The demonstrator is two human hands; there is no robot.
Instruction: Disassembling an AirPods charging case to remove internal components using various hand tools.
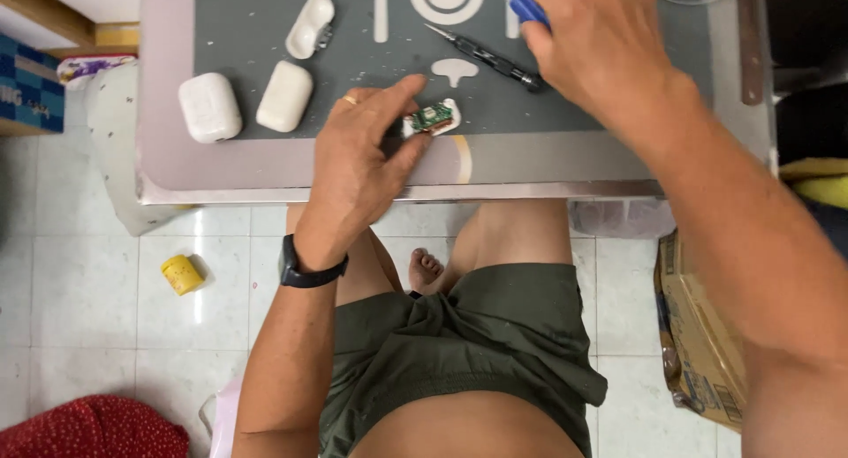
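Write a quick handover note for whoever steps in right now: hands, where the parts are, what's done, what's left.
Left hand: fingertips pinning the small white part with an exposed green circuit board at the mat's near edge.
Right hand: closed on a blue-handled tool, above the black screwdriver lying on the mat.
Left of the mat: two closed white earbud cases and an open white shell.
Done: board exposed.
Left: board still sits in its part; nothing reassembled.
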